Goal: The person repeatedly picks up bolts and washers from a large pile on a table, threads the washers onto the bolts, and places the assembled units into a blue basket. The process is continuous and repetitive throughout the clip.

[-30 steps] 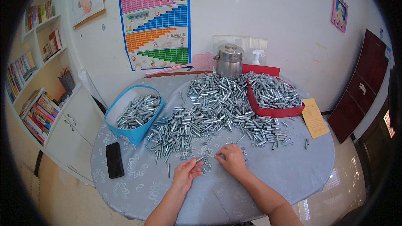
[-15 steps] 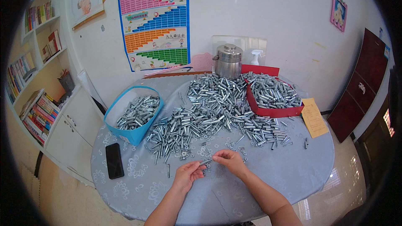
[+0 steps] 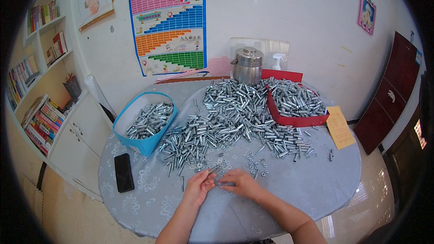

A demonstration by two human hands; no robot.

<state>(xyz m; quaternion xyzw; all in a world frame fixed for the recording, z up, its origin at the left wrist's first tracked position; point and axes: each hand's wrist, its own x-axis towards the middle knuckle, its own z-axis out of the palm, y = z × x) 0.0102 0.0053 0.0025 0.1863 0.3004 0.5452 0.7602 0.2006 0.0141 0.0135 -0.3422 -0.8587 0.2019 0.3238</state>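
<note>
Head view: nearest, the left hand (image 3: 198, 189) is closed in a pinch, thumb against fingers, on a slim metal bolt (image 3: 213, 170) that slants up and to the right just above the tablecloth (image 3: 212, 221). Only fingertips grip it, so a knock from the other hand could tip or roll it out. Beside it, the right hand (image 3: 242, 183) is half curled with its fingers drawn together near the left fingertips; whether a small part sits between them I cannot tell. Anything so small could slip unnoticed among the loose washers and nuts (image 3: 252, 158) lying just beyond, where the right wrist could also sweep pieces aside. One lone bolt (image 3: 182, 183) lies left of the hands, and could roll if brushed.

Farther off, the big bolt heap (image 3: 235, 113) is loosely stacked; pulling from its front edge could start a slide onto the washers. Left of it, the blue box (image 3: 151, 146) holds more bolts, with a black smartphone (image 3: 123, 172) near its front. Right of the heap, the red box (image 3: 298, 121) is piled high, so a bump could spill bolts.
</note>
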